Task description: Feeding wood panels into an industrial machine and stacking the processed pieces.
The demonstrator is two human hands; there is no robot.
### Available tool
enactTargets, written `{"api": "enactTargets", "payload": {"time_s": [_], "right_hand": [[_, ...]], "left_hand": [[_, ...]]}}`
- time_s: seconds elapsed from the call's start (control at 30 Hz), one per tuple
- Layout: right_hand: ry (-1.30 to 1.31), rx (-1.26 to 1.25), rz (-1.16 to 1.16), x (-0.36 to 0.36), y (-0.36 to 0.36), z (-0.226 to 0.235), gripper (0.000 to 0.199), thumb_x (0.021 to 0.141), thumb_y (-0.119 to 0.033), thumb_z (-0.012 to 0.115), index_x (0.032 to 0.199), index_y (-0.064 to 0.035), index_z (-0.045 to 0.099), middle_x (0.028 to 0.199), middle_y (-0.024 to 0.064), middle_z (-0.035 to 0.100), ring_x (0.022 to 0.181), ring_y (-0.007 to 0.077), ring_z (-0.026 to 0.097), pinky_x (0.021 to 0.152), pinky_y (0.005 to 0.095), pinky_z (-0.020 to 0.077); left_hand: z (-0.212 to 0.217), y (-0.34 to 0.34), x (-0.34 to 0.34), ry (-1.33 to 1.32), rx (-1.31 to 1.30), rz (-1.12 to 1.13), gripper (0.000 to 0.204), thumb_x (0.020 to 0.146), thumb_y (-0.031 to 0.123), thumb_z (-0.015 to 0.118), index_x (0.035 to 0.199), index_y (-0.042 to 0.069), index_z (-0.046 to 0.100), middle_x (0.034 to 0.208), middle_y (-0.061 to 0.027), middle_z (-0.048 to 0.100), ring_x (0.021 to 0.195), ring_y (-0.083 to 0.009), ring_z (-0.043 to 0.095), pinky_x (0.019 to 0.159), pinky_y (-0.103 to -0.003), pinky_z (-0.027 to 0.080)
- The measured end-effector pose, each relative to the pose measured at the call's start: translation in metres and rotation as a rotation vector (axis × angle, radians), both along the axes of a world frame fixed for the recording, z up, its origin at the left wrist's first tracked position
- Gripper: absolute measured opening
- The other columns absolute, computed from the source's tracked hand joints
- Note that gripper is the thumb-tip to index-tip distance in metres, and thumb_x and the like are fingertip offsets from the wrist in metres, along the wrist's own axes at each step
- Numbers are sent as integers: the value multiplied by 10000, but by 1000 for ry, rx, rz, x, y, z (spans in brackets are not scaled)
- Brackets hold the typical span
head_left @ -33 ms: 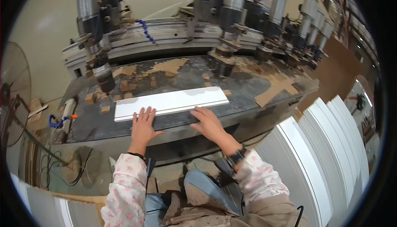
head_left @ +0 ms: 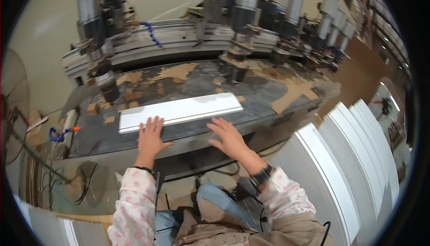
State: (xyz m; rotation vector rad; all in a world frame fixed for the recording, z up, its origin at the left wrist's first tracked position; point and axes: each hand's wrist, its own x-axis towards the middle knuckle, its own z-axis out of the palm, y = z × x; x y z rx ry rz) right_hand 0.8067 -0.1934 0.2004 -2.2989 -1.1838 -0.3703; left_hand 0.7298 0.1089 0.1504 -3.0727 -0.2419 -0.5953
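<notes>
A long white panel (head_left: 181,111) with a groove along its near edge lies flat on the dark machine bed, slightly slanted. My left hand (head_left: 150,139) is open, its spread fingertips over the panel's near edge toward the left end. Just short of that same edge, farther right, hovers my right hand (head_left: 229,139), open with fingers apart and holding nothing. Behind the panel's left end stands a spindle-like machine head (head_left: 106,82), and another machine head (head_left: 235,62) rises behind its right end. Both are apart from the panel.
Small wood blocks (head_left: 130,94) and sawdust (head_left: 177,72) lie behind the panel; a brown strip (head_left: 291,98) lies to the right. Stacked white panels (head_left: 313,165) stand close on my right, more panels (head_left: 49,223) at lower left. A blue hose (head_left: 57,135) and a fan (head_left: 13,111) are leftward.
My right hand has drawn back a little from the panel's near edge. My left hand stays at the edge. The whole view has shifted slightly.
</notes>
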Motion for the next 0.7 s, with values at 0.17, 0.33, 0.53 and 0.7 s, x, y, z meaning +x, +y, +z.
{"api": "enactTargets", "payload": {"time_s": [0.17, 0.33, 0.53, 0.7], "right_hand": [[-217, -110, -330, -132, -162, 96, 734, 683, -195, 821, 1351, -155, 520, 1427, 137, 460, 1330, 381, 411, 1085, 484, 372], [-85, -481, -1056, -265, -280, 154, 718, 636, -237, 846, 1284, -127, 557, 1187, 140, 563, 1128, 336, 535, 928, 423, 468], [-349, -539, -1185, -310, -303, 108, 481, 641, -186, 795, 1076, -91, 613, 863, 93, 531, 803, 268, 557, 663, 392, 462], [-452, -400, -1007, -273, -273, 100, 243, 766, -98, 595, 1004, -55, 622, 818, 81, 509, 790, 253, 545, 677, 356, 449]], "left_hand": [[-9, -5, 17, -9, -80, -91, 1039, 619, 533, 818, 1469, 145, 364, 1529, -82, 359, 1434, -307, 283, 1173, -536, 183], [-13, 11, 7, -22, -123, -14, 1062, 600, 372, 867, 1496, 190, 327, 1564, -63, 297, 1459, -289, 225, 1187, -524, 155], [-3, -11, 9, 52, -164, -31, 1039, 606, 293, 865, 1495, 224, 332, 1569, -48, 275, 1463, -288, 202, 1198, -528, 129], [-18, -23, -3, -198, -99, -141, 708, 678, 131, 819, 1303, 46, 497, 1481, -112, 398, 1421, -300, 295, 1194, -533, 150]]}}
